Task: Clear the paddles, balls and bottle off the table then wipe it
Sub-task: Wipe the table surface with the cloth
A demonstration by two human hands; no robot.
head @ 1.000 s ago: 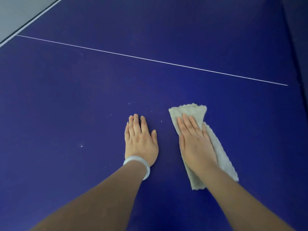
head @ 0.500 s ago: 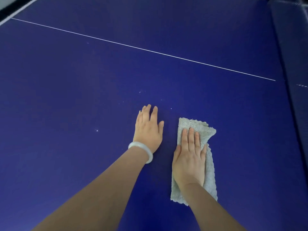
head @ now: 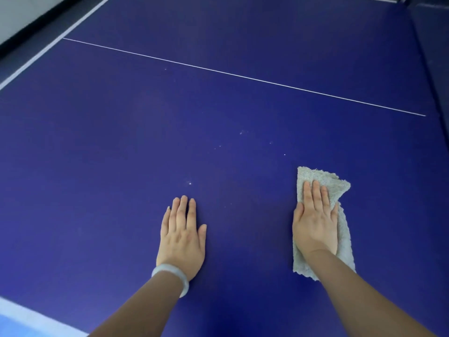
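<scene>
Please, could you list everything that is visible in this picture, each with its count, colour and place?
table: one, dark blue, fills nearly the whole view.
line: one, thin and white, crosses the far part of the table.
specks: several, white, scattered on the table beyond the hands.
cloth: one, pale grey-beige, lying on the table at the right.
bracelet: one, pale, on the left wrist.
left hand: one, flat on the bare table.
right hand: one, flat on the cloth.

A pale bracelet (head: pixel 171 276) is worn on a wrist. Light blue floor (head: pixel 12 328) is seen at the lower left corner.
</scene>
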